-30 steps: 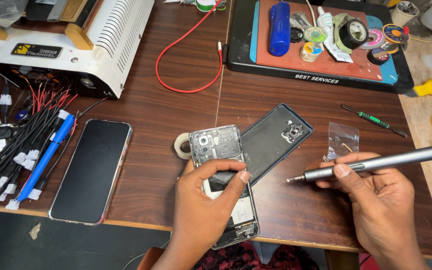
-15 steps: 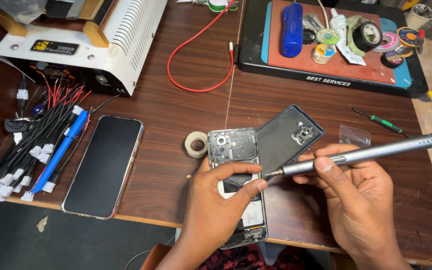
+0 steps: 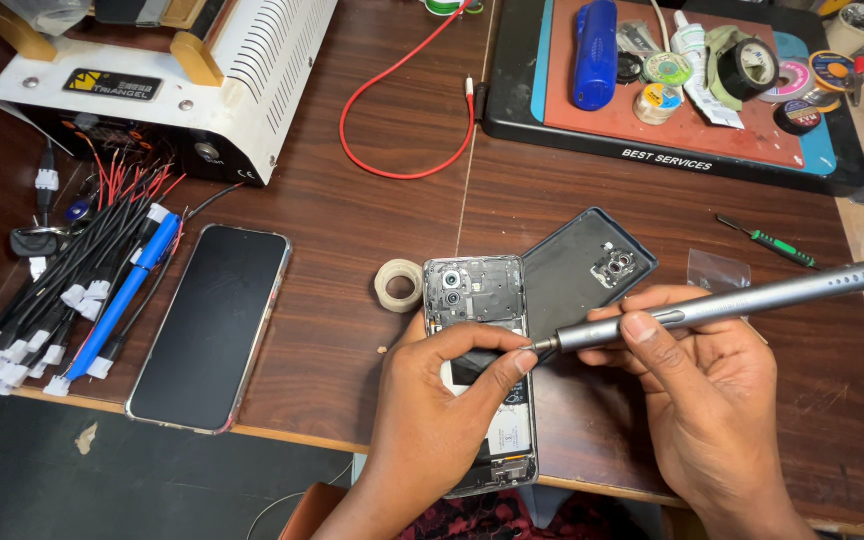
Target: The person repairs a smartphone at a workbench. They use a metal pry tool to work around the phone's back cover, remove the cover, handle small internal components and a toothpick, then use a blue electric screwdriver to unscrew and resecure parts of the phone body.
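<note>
An opened phone (image 3: pixel 476 300) with its inner frame and camera modules exposed lies near the table's front edge. My left hand (image 3: pixel 437 415) rests over its middle, thumb and index finger pinched at the tip of a grey pen-shaped electric screwdriver (image 3: pixel 722 300). My right hand (image 3: pixel 707 395) grips that screwdriver, which slants up to the right. The tip meets the phone's right edge under my left fingertips. The phone's dark back cover (image 3: pixel 582 270) lies tilted beside it, partly under the screwdriver.
A second phone (image 3: pixel 214 325) lies screen up at the left, next to a bundle of cables and a blue pen (image 3: pixel 122 295). A tape roll (image 3: pixel 397 285), a white machine (image 3: pixel 167 75), a red cable (image 3: pixel 402 110), a tool tray (image 3: pixel 672 85), a green screwdriver (image 3: pixel 767 242) and a small plastic bag (image 3: pixel 718 270) surround them.
My right hand moved the screwdriver left until its tip reached the phone. My left index finger and thumb closed around the tip. The view shifted slightly.
</note>
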A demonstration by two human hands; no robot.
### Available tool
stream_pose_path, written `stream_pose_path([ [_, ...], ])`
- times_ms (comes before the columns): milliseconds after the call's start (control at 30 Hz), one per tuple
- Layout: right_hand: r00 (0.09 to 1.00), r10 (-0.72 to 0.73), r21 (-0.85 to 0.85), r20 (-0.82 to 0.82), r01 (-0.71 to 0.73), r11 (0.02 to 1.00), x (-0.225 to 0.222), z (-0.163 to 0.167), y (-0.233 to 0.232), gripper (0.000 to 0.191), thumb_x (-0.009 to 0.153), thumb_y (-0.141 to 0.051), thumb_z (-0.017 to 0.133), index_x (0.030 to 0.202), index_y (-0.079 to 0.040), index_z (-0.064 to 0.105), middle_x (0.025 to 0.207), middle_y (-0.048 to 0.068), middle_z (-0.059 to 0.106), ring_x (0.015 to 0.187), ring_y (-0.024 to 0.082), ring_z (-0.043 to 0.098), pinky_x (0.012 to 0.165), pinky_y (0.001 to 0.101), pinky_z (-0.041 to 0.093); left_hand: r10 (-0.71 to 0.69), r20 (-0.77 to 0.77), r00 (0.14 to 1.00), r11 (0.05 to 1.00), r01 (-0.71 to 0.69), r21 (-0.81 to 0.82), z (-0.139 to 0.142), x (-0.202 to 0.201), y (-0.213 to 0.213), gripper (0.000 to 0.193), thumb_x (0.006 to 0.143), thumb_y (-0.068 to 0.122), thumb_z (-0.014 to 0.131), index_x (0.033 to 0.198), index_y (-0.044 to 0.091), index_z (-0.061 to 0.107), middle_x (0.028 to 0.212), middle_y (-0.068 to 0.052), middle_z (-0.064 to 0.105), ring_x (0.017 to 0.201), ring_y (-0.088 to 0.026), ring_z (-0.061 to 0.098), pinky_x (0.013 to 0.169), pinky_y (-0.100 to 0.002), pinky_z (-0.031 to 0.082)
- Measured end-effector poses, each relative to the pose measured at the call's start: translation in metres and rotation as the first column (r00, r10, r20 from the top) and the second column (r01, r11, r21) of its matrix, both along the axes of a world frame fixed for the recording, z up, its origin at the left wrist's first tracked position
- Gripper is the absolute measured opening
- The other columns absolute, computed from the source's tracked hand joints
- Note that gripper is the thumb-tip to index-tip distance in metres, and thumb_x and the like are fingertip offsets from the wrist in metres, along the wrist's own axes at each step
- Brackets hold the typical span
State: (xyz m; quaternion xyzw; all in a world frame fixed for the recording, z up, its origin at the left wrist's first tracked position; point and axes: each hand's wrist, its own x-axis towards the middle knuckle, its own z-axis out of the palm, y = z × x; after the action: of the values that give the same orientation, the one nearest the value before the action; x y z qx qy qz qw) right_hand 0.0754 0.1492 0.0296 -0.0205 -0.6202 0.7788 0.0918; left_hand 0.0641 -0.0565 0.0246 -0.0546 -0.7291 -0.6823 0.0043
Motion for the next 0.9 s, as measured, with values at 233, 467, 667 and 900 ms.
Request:
stream_pose_path([
  [233,1.000,-0.003,-0.009,-0.017,0.003,1.000,0.0008,0.0006,0.0000,0.015,0.100,-0.002,0.063,0.114,0.004,0.063,0.103,0.023,0.073,0.090,0.026,0.074,0.081,0.0390,0.062,-0.003,0.003,1.000,1.000,0.003,0.002,0.0001,-0.0006,-0.0010,0.012,0.082,0.014,0.082,0.092,0.008,0.081,0.098,-0.007,0.068,0.087,-0.014,0.071,0.076,-0.029,0.056],
  [467,1.000,0.002,-0.002,-0.028,-0.002,1.000,0.0007,0.0008,-0.0009,0.015,0.100,-0.001,0.063,0.114,0.004,0.063,0.103,0.023,0.074,0.090,0.027,0.074,0.080,0.0395,0.062,-0.002,0.015,1.000,1.000,0.002,-0.009,-0.0002,-0.0003,-0.0015,0.012,0.082,0.014,0.083,0.091,0.008,0.081,0.095,-0.007,0.068,0.084,-0.014,0.070,0.075,-0.028,0.055],
  [667,1.000,0.002,-0.002,-0.027,-0.002,1.000,0.0005,0.0016,-0.0002,0.015,0.099,-0.001,0.065,0.113,0.004,0.063,0.104,0.022,0.074,0.090,0.026,0.074,0.080,0.0389,0.062,0.000,0.015,1.000,1.000,-0.001,0.024,0.0005,-0.0003,-0.0002,0.011,0.082,0.014,0.082,0.091,0.007,0.080,0.096,-0.007,0.067,0.084,-0.013,0.070,0.074,-0.028,0.056],
  [900,0.998,-0.026,0.043,-0.057,0.028,0.999,0.0023,0.0021,-0.0035,0.016,0.099,-0.001,0.065,0.114,0.005,0.063,0.103,0.022,0.073,0.089,0.025,0.073,0.080,0.0385,0.063,-0.011,0.015,1.000,1.000,0.011,0.000,0.0022,0.0006,-0.0020,0.012,0.083,0.014,0.082,0.093,0.008,0.081,0.095,-0.007,0.069,0.084,-0.013,0.070,0.074,-0.027,0.055],
])
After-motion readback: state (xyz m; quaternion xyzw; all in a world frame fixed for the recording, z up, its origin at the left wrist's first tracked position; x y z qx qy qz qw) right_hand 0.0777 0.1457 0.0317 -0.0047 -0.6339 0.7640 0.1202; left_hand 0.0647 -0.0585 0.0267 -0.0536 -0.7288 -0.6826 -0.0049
